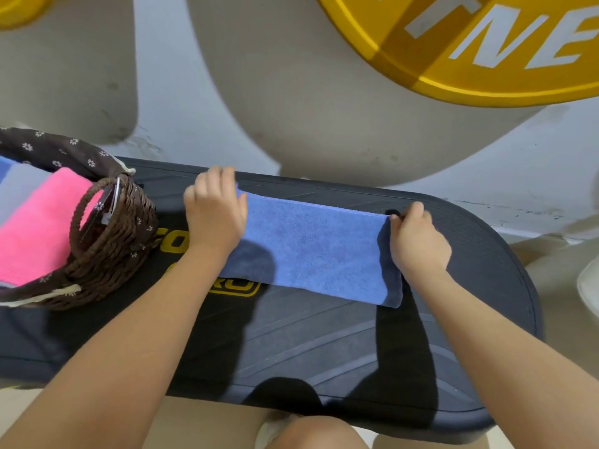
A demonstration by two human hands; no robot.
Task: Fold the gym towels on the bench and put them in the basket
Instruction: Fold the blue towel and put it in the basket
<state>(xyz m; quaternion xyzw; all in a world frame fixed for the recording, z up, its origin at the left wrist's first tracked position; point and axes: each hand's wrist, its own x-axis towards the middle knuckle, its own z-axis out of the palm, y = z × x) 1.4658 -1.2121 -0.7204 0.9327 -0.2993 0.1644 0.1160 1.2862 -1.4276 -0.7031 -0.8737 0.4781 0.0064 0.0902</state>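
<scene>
Counts: two hands, three towels in view, one basket, one bench, two yellow discs.

Two bare hands, left hand [215, 218] and right hand [418, 243], at centre frame. One blue terry towel [308, 251] on one black rubber-topped bench [324, 345]. One brown wicker basket [113, 241] at left holds one pink folded towel [35, 231] and one pale blue towel [22, 186]. One large yellow disc [470, 59] at upper right, one yellow disc edge [19, 8] at upper left.

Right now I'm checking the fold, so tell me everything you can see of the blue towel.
The blue towel looks like soft terry cloth with a stitched hem along its far edge. It lies folded into a long flat strip on the dark bench, beside the wicker basket. The left hand grips its far left corner and the right hand pinches its far right corner.
</scene>
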